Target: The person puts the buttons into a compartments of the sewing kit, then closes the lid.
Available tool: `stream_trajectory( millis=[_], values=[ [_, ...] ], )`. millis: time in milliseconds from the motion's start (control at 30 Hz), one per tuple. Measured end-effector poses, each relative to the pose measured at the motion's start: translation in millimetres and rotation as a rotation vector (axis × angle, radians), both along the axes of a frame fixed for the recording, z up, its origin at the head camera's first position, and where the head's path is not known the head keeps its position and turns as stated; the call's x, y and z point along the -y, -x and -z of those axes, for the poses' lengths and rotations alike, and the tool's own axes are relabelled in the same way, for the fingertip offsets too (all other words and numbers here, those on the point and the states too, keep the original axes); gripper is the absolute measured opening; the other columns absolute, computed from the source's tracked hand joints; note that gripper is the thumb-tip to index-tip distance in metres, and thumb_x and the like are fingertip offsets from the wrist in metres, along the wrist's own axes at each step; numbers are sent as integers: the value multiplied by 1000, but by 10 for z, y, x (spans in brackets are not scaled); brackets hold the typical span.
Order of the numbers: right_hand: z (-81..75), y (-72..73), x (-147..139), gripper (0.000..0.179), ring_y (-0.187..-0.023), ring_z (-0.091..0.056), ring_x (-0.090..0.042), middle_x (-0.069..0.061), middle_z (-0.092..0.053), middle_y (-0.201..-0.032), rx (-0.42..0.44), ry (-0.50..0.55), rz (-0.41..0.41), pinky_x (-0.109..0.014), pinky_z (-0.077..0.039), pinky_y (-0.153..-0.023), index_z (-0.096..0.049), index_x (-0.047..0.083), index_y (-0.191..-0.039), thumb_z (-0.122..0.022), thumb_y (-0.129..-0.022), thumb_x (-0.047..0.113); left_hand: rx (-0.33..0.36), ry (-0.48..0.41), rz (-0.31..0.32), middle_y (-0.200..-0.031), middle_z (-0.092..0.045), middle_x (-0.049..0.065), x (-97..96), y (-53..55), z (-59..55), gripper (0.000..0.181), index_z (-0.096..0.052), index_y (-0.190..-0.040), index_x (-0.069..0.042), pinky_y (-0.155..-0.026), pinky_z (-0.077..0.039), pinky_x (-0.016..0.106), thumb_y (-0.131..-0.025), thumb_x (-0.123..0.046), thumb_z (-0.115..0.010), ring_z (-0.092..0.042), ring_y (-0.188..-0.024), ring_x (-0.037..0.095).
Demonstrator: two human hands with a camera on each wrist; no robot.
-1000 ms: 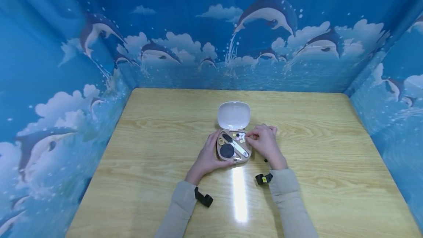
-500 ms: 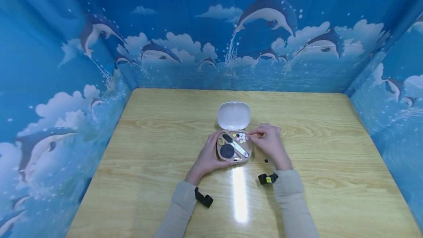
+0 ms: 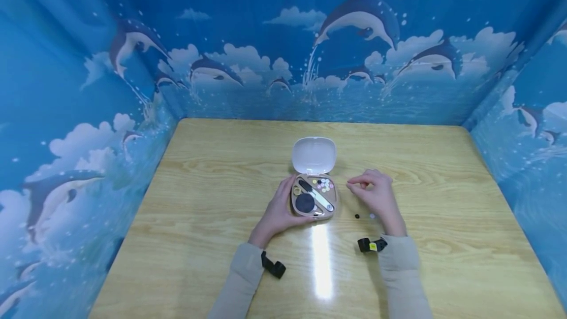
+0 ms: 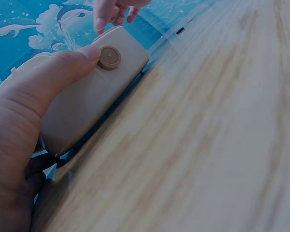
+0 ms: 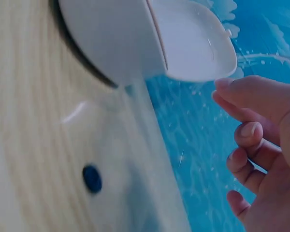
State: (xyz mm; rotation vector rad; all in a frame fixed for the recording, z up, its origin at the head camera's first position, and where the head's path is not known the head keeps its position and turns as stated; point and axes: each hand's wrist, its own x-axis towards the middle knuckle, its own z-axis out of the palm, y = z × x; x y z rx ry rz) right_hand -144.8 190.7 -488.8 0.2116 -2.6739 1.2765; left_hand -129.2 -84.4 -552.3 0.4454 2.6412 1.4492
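Observation:
A sewing kit box point(image 3: 333, 206) stands on the table with its white lid point(image 3: 313, 155) raised. Inside are a dark round disc point(image 3: 304, 203), a long white tool with a black end point(image 3: 322, 201) and several small buttons point(image 3: 325, 185). My left hand point(image 3: 280, 208) grips the box from the left, its thumb beside the round button-shaped latch point(image 4: 109, 57). Right of the box, my right hand point(image 3: 376, 193) is clear of it, thumb and forefinger tips together. I cannot tell whether a button is between them. In the right wrist view, its other fingers point(image 5: 239, 159) are loosely bent.
A black button point(image 3: 357, 216) lies on the wooden table point(image 3: 221, 171), right of the box. Beside it is a small pale round piece point(image 3: 372, 215), near my right wrist. A blue dolphin-print curtain point(image 3: 248, 92) surrounds the table's back and sides.
My right hand has drawn away from the buttons in the box, to the right. The pale piece near its wrist has come into view. My left hand stays on the box.

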Motion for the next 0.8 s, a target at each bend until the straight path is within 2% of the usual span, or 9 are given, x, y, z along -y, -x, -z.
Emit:
stream_trajectory(
  millis=[167,367,467,567,700,800],
  values=[
    [89,-71,-137,7,-70,-46,-15,-2,-54,-67,-20,92,10,-28,-37,-70,-75,12,-82,-77,-76,15,1,-6,2,-153,-18,-11,-2,-2,11,128,-12,-151,-28,-107,-31,52,-51,-54,-86,-29,-136,22],
    [225,-115,-308,7,-71,-47,-12,-2,-54,-68,-1,136,49,-21,-37,-75,-75,10,-82,-78,-76,12,6,-15,3,-153,-18,-11,-7,2,-10,128,-11,-151,-29,-107,-31,52,-51,-54,-86,-28,-137,22],
    [262,-152,-356,7,-72,-47,-14,-4,-55,-69,13,160,48,-23,-37,-70,-74,8,-82,-77,-76,9,12,-13,3,-153,-18,-11,-2,0,-15,128,-11,-151,-30,-107,-31,52,-51,-54,-86,-28,-137,22],
    [214,-216,-358,9,-74,-47,-20,-10,-54,-71,29,171,10,-24,-37,-71,-74,4,-84,-77,-76,5,8,-5,5,-153,-18,-11,0,2,-15,128,-11,-151,-30,-107,-30,52,-51,-55,-86,-28,-137,21],
    [172,-295,-362,17,-77,-46,-24,-17,-54,-75,44,204,-89,-25,-40,-70,-72,-1,-89,-78,-73,2,1,0,5,-153,-18,-12,-8,8,-11,128,-11,-151,-30,-107,-31,52,-51,-56,-86,-28,-137,21],
    [290,-299,-412,21,-77,-45,-23,-16,-55,-74,21,230,-177,-26,-40,-67,-72,2,-89,-80,-69,1,2,-2,3,-153,-18,-12,-8,5,-7,128,-11,-151,-30,-107,-31,52,-50,-56,-86,-28,-136,21]
  ],
)
